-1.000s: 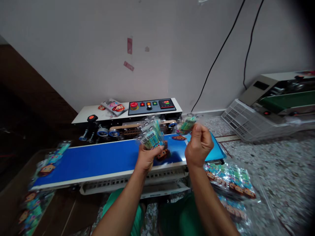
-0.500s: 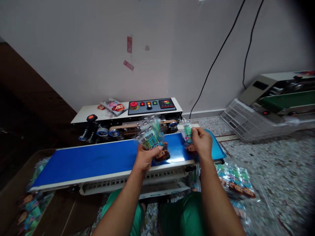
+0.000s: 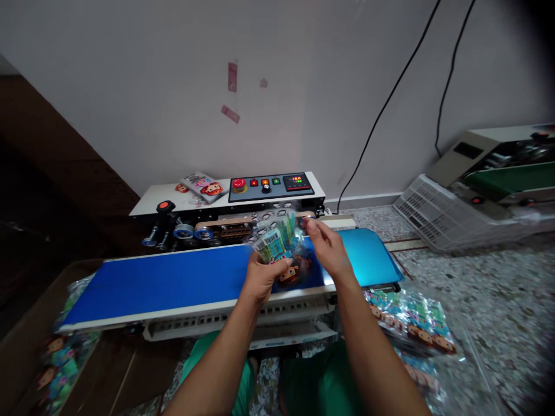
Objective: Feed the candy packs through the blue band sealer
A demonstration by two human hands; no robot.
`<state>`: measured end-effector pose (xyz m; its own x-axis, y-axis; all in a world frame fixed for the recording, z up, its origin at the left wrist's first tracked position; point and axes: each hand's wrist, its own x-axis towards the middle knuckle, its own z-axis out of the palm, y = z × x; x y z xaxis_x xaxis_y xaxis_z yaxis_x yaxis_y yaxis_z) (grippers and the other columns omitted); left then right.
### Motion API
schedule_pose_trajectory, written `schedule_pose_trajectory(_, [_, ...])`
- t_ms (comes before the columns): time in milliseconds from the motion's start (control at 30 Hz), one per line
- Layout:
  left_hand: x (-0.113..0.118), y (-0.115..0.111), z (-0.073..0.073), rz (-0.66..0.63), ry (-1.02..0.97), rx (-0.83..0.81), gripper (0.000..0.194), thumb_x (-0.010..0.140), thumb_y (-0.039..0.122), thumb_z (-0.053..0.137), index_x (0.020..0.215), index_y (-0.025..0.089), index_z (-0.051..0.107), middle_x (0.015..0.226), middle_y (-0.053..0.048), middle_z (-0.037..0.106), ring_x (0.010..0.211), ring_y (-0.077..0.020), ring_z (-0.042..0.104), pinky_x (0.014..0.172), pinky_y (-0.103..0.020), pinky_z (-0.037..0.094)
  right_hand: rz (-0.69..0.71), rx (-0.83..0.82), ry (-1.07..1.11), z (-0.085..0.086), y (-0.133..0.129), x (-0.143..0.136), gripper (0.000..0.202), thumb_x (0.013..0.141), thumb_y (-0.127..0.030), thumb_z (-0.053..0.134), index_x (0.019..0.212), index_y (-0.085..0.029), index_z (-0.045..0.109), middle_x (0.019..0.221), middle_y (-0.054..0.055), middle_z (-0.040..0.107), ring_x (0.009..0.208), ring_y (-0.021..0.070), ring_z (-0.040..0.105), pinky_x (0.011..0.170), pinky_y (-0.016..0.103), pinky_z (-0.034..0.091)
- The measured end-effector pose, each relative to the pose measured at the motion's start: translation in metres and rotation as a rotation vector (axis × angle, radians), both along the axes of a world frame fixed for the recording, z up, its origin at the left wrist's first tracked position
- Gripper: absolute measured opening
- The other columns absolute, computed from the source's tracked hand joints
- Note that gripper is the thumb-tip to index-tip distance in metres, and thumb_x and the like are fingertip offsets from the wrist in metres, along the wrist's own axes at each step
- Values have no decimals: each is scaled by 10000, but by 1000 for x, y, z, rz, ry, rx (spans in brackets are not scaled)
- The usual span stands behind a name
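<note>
My left hand (image 3: 263,276) is closed around a fanned bunch of clear plastic packets (image 3: 269,247), its thumb across their front. The packets have barcodes, green-and-blue contents and a brown cartoon head near the bottom. The bunch is held over the blue conveyor belt (image 3: 173,283), close to the rollers of the sealing machine (image 3: 147,202). My right hand (image 3: 327,245) is at the right edge of the bunch, over the belt. Its fingertips are blurred against the packets, so whether they grip one cannot be told.
A control panel (image 3: 271,188) with a red stop button faces me. Packets (image 3: 420,320) lie on the floor at right; others (image 3: 58,364) are in a cardboard box (image 3: 117,370) at left. A second machine (image 3: 498,159) stands on a white crate (image 3: 422,214).
My right hand, which held a single packet over the belt's right part, has moved left to the bunch. That packet no longer shows apart. My left hand keeps its grip.
</note>
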<state>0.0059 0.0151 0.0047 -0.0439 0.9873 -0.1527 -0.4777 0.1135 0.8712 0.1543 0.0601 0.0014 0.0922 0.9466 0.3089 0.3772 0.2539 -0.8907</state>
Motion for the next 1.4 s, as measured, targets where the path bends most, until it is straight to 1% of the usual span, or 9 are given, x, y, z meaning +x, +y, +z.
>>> schedule_pose_trajectory(100, [1, -1, 0, -4, 0, 42, 428, 545, 135, 802, 948, 148, 661, 868, -35, 729, 760, -180, 674, 777, -326, 529, 180, -22, 284, 14, -18, -14, 336, 842, -459, 526, 985, -202, 687, 808, 0, 656, 745, 146, 555, 690, 262, 421])
schedule_pose_trajectory(333, [9, -4, 2, 60, -31, 28, 367, 514, 142, 809, 858, 152, 683, 824, -22, 729, 759, -176, 671, 784, -311, 520, 34, 15, 497, 17, -25, -30, 335, 827, -446, 546, 643, -172, 602, 612, -37, 515, 601, 103, 409, 567, 233, 339])
schedule_pose_trajectory(533, [9, -3, 1, 57, -106, 45, 439, 519, 152, 815, 938, 165, 686, 857, -28, 732, 783, -187, 676, 837, -353, 515, -72, 59, 552, 18, -29, -39, 287, 831, -410, 549, 702, -166, 628, 650, -29, 545, 629, 106, 445, 607, 239, 370])
schedule_pose_trajectory(667, [8, -3, 2, 63, -116, 43, 394, 537, 153, 805, 915, 163, 693, 857, -30, 735, 782, -185, 678, 836, -350, 516, -159, 112, 654, 16, -25, -41, 211, 752, -362, 657, 856, -178, 655, 770, -9, 632, 700, 116, 525, 678, 253, 424])
schedule_pose_trajectory(800, [8, -2, 2, 75, -141, 35, 429, 528, 150, 806, 939, 181, 684, 864, -20, 736, 801, -190, 681, 835, -354, 517, -166, 120, 767, 12, -21, -42, 235, 671, -347, 730, 801, -173, 641, 751, -11, 628, 691, 113, 534, 682, 263, 438])
schedule_pose_trajectory(967, [7, -1, 0, 118, -135, 22, 372, 530, 149, 802, 883, 171, 685, 837, -14, 733, 762, -179, 680, 797, -338, 526, -183, 125, 689, 10, -22, -38, 244, 758, -419, 637, 770, -176, 631, 658, -36, 537, 633, 97, 473, 620, 237, 394])
schedule_pose_trajectory(1100, [4, 0, 0, 117, -136, -23, 322, 504, 149, 814, 798, 157, 683, 726, -2, 721, 660, -168, 672, 706, -310, 534, -353, 293, 634, 15, -20, -21, 265, 794, -444, 591, 783, -181, 617, 674, -31, 519, 623, 95, 451, 613, 232, 378])
schedule_pose_trajectory(1233, [1, 1, 1, 135, -135, -17, 290, 498, 140, 816, 753, 151, 679, 690, 5, 708, 623, -153, 661, 666, -286, 529, -502, 351, 387, 16, -19, 3, 296, 813, -446, 568, 738, -165, 622, 588, -44, 405, 562, 88, 359, 550, 227, 310])
schedule_pose_trajectory(1400, [-2, 2, 1, 141, -131, -36, 300, 485, 125, 817, 753, 164, 688, 699, 19, 707, 627, -140, 650, 679, -285, 522, -436, 297, 251, 11, -20, 7, 338, 871, -432, 486, 797, -149, 657, 606, -30, 451, 568, 97, 363, 551, 232, 321])
